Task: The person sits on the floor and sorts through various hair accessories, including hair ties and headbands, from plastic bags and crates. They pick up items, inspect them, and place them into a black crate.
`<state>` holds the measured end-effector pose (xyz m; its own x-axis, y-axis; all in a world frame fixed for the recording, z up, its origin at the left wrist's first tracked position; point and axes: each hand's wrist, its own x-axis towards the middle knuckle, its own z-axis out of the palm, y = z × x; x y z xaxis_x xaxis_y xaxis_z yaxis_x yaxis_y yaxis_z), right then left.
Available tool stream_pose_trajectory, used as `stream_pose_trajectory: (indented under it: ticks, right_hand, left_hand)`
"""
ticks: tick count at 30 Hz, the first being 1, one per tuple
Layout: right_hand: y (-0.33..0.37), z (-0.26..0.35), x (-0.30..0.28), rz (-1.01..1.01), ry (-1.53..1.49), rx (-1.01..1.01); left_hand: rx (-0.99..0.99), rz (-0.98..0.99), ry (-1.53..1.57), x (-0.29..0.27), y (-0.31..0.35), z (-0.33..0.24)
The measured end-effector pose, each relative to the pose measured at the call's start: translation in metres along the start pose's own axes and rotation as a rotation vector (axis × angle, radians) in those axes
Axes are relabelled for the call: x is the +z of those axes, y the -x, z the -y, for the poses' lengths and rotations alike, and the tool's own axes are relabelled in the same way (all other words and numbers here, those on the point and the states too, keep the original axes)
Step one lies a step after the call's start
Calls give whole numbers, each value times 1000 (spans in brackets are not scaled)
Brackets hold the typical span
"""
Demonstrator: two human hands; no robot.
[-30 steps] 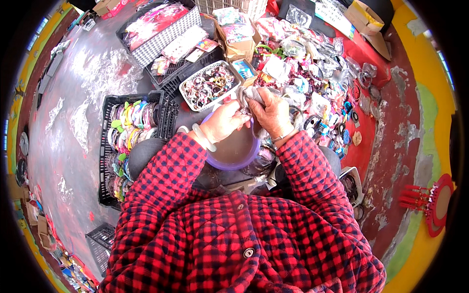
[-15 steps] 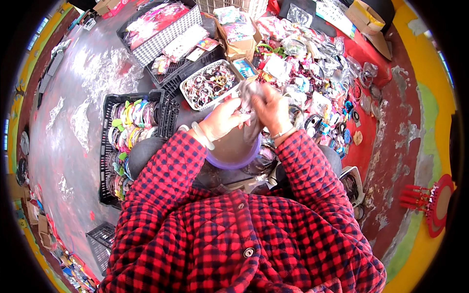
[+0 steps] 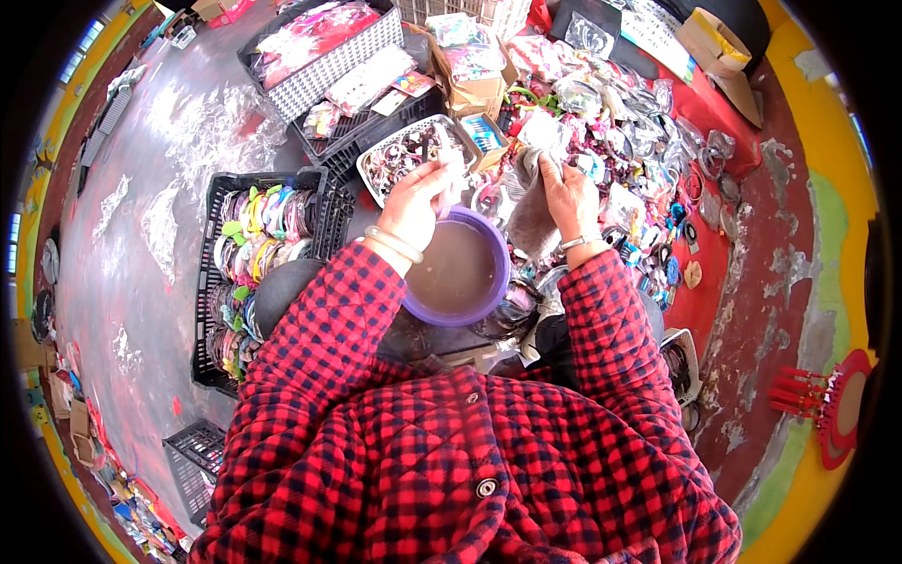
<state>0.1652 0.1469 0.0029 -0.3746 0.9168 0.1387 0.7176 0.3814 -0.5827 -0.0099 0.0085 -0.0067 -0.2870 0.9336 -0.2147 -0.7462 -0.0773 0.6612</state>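
My right hand (image 3: 573, 202) grips a damp-looking grey cloth (image 3: 534, 224), which hangs down beside the purple basin's right rim. The fingers of my left hand (image 3: 412, 209) are pinched together above the left rim. A small pale thing shows at those fingertips, too blurred to name. Between and below both hands stands the round purple basin (image 3: 505, 273), holding murky brownish water. Just beyond my left hand sits a white basket (image 3: 372, 188) full of hair ties and bands, partly hidden by the fingers.
A black crate (image 3: 203, 282) of colourful headbands stands at the left. Behind are a grey crate (image 3: 329, 70) of packets and a cardboard box (image 3: 481, 94). A heap of bagged hair accessories (image 3: 625, 132) spreads over red cloth at the right. Plastic film (image 3: 160, 230) lies on the floor.
My hands have moved apart: the right one went rightward with the grey cloth, off the basin, while the left stayed near the basket. The basin's water is now in fuller view.
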Motion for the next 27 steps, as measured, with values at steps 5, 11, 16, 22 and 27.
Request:
stream_pose_trajectory:
  ticks: [5, 11, 16, 22, 27]
  right_hand:
    - [0, -1, 0, 89, -216, 86]
    - [14, 12, -8, 531, -1459, 410]
    - [28, 36, -10, 798, -1514, 294]
    - [30, 31, 4, 753, -1324, 258]
    - [29, 31, 3, 736, -1033, 133]
  left_hand:
    - [20, 84, 109, 6, 1, 2]
    - [-27, 26, 30, 2, 0, 4]
    - [0, -85, -11, 14, 2, 10]
    - [-32, -39, -57, 13, 4, 16]
    - [-44, -35, -74, 15, 8, 16]
